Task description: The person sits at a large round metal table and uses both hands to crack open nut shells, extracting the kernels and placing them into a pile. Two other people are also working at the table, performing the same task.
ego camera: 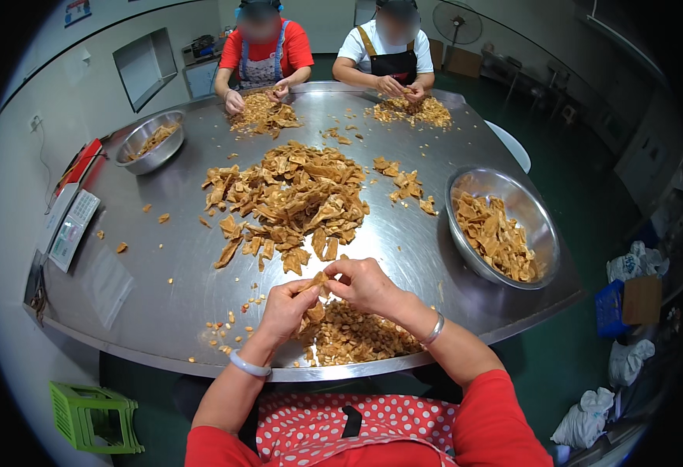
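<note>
Between my two hands is a brown, dried-looking brittle piece (319, 281). My left hand (288, 306) pinches it with thumb and fingers, and my right hand (363, 284) grips its other side. Another flat brown piece (314, 314) shows under my left fingers; whether that hand holds it too, I cannot tell. Just below my hands lies a heap of small, nut-like bits (359, 335) near the table's front edge. Beyond them rises a big pile of similar brown pieces (295, 195) in the middle of the steel table (184, 303).
A steel bowl of pieces (502, 233) stands at the right, another bowl (153, 143) at the far left. A digital scale (74, 227) and a clear plastic bag (108, 286) lie leftward. Two people work across the table over small heaps (257, 111). A green stool (93, 417) stands below.
</note>
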The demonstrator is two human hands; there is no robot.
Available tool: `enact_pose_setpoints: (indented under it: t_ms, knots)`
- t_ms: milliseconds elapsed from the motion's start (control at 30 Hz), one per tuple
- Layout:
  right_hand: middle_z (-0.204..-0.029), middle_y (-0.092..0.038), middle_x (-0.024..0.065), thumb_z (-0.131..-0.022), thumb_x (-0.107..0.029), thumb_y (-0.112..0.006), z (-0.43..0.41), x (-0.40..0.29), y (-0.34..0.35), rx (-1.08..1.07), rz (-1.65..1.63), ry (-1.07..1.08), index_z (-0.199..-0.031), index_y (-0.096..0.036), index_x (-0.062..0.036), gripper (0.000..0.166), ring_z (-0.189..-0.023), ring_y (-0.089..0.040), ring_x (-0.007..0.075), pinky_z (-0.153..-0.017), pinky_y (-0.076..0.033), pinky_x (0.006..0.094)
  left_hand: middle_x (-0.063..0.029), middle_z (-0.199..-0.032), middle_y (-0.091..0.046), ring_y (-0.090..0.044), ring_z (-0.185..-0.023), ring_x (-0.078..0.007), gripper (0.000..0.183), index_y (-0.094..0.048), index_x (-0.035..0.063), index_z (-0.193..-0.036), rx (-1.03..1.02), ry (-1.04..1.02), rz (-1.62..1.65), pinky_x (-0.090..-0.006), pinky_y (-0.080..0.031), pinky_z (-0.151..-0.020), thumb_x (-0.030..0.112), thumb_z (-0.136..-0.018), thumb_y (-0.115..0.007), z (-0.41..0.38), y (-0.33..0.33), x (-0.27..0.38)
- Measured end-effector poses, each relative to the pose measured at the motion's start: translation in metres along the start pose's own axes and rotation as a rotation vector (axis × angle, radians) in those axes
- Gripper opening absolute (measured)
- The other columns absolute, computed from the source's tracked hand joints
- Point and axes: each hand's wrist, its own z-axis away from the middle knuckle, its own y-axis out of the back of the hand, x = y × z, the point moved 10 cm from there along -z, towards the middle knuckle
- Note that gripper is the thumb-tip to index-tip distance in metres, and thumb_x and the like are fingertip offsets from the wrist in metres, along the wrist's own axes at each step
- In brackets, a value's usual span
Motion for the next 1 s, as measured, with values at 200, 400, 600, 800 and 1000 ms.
enact_pose_setpoints:
  t_ms: [200, 400, 600, 800, 1000]
  knots:
    - [-0.08, -0.069, 0.0215, -0.081, -0.012, -0.069, 0.001, -0.005, -0.006, 0.048, 0.045, 0.019, -0.097, -0.069, 0.0005, 0.02, -0.073, -0.069, 0.036, -0.066, -0.057, 0.04, -0.0003, -0.085, -0.065, -0.055, -0.073, -0.0059, 0.023, -0.071, -0.0046, -0.103, -0.015, -0.013, 0.001, -0.0224, -0.044, -0.064, 0.016, -0.095, -0.065, 0.0, -0.002, -0.001]
    - [-0.079, -0.072, 0.0162, -0.084, -0.011, -0.069, 0.0, 0.012, -0.003, 0.063, -0.153, -0.107, -0.1, -0.07, 0.0039, 0.022, -0.07, -0.071, 0.0219, -0.064, -0.056, 0.0323, -0.0007, -0.084, -0.066, -0.056, -0.071, -0.0064, 0.024, -0.069, -0.0044, -0.106, -0.022, -0.004, 0.104, -0.022, -0.046, -0.063, 0.017, -0.096, -0.064, -0.007, 0.004, -0.01]
    - [-0.087, -0.072, 0.0075, -0.093, -0.007, -0.066, 0.005, 0.041, -0.021, -0.044, -0.699, -0.303, -0.113, -0.067, 0.0065, 0.024, -0.074, -0.069, 0.0114, -0.069, -0.057, 0.0251, -0.0023, -0.084, -0.066, -0.062, -0.068, -0.0088, 0.02, -0.065, -0.001, -0.106, -0.062, 0.095, 0.268, -0.0226, -0.051, -0.061, 0.017, -0.099, -0.058, -0.008, 0.001, -0.018]
    - [-0.082, -0.071, 0.0079, -0.094, -0.01, -0.065, 0.001, 0.033, -0.017, -0.005, -0.574, -0.235, -0.107, -0.066, 0.0075, 0.022, -0.069, -0.068, 0.0125, -0.065, -0.057, 0.0256, -0.0026, -0.082, -0.066, -0.063, -0.065, -0.0101, 0.018, -0.064, 0.0009, -0.103, -0.052, 0.098, 0.256, -0.0239, -0.053, -0.059, 0.017, -0.099, -0.058, -0.008, 0.005, -0.019]
    - [-0.084, -0.069, 0.011, -0.094, -0.003, -0.062, 0.014, 0.08, 0.007, 0.263, -1.069, -0.417, -0.107, -0.062, 0.0078, 0.017, -0.073, -0.069, 0.0152, -0.068, -0.061, 0.0272, -0.0041, -0.079, -0.065, -0.064, -0.064, -0.014, 0.018, -0.061, 0.0029, -0.104, 0.017, 0.134, 0.391, -0.0276, -0.055, -0.057, 0.02, -0.099, -0.058, -0.005, 0.003, -0.007]
